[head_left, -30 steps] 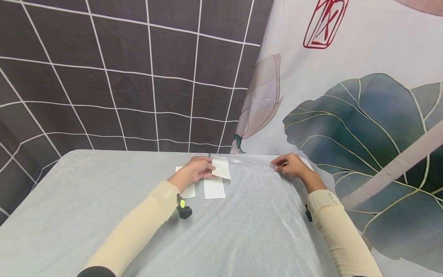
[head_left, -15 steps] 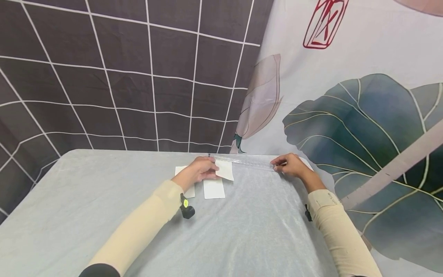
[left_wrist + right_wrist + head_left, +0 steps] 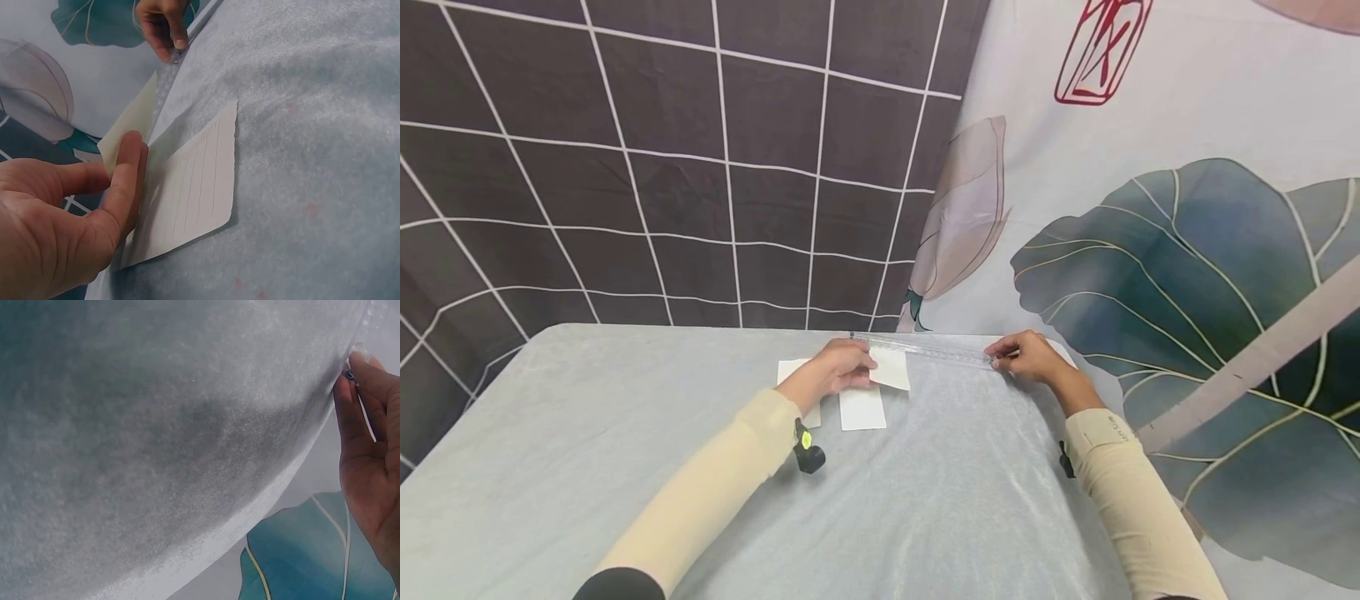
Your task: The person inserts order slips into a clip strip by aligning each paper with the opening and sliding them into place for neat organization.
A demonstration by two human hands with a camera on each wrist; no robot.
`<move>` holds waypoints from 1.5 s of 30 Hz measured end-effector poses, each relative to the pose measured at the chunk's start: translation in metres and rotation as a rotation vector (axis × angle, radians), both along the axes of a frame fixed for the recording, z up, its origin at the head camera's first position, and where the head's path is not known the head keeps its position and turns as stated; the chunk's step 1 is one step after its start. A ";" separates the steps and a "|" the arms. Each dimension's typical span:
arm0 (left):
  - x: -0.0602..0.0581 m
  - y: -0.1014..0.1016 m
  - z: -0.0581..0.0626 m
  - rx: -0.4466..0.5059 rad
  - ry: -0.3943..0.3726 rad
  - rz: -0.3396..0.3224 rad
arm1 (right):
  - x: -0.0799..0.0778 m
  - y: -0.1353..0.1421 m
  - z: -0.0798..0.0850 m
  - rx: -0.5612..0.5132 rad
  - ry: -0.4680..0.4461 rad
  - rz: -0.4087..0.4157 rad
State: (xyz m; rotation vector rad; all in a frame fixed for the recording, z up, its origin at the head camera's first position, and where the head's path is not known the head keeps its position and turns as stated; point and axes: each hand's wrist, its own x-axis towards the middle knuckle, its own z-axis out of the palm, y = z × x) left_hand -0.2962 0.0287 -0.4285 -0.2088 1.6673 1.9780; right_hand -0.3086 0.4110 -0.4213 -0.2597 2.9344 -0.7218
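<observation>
My left hand [image 3: 837,367] pinches a small cream slip of paper [image 3: 890,369] between thumb and fingers, raised at a slant in the left wrist view. Beneath it lies a lined piece of paper [image 3: 203,175] with a ragged edge. A clear ruler [image 3: 936,350] runs along the table's far edge, its left end behind the held slip. At the ruler's other end, my right hand [image 3: 1030,357] pinches it between thumb and fingers. Another white piece of paper [image 3: 812,417] lies partly hidden under the left hand and wrist.
A pale grey cloth covers the table [image 3: 940,492], whose far edge runs just behind the ruler. Beyond it hang a dark gridded curtain [image 3: 662,192] and a white cloth with a large leaf print [image 3: 1165,267].
My left hand has slid slightly to the right with the slip of paper, along the ruler. The right hand and ruler stay nearly in place.
</observation>
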 end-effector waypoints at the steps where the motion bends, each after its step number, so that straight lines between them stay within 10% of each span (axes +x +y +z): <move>1: 0.000 0.001 0.000 0.000 0.001 -0.002 | 0.000 0.000 0.000 0.001 -0.001 -0.002; 45: 0.008 0.046 0.004 -0.064 0.034 -0.055 | -0.002 0.000 -0.002 0.030 0.014 0.009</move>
